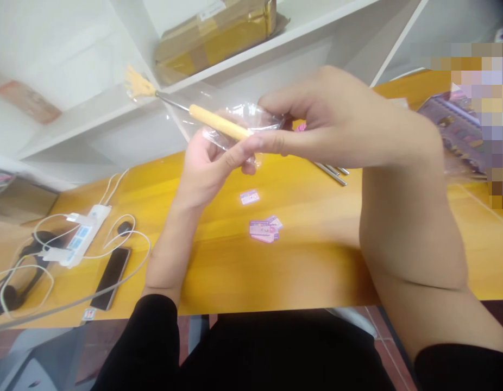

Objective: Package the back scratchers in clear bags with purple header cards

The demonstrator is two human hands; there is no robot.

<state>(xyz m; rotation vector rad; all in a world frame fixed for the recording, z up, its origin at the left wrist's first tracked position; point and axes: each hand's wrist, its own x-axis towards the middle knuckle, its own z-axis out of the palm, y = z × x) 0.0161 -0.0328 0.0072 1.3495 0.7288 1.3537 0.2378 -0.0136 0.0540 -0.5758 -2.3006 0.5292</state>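
Observation:
A yellow telescopic back scratcher (219, 124), with a hand-shaped head and a short metal rod, lies tilted inside a clear plastic bag (251, 111) above the table. My left hand (213, 160) is closed around the handle through the film from below. On the bag's right end, my right hand (316, 122) is closed, its thumb meeting my left thumb near the handle's end. The right fingertips are partly hidden behind that hand. Below lie a small stack of purple printed cards (264, 229) and a single card (249, 196).
Metal rods (333, 174) lie behind my right wrist. At left are a power strip (82, 236) with white cables, a phone (111, 278) and black headphones (15, 293). A cardboard box (219, 41) sits on the white shelf. Purple packages (455, 130) are at the right.

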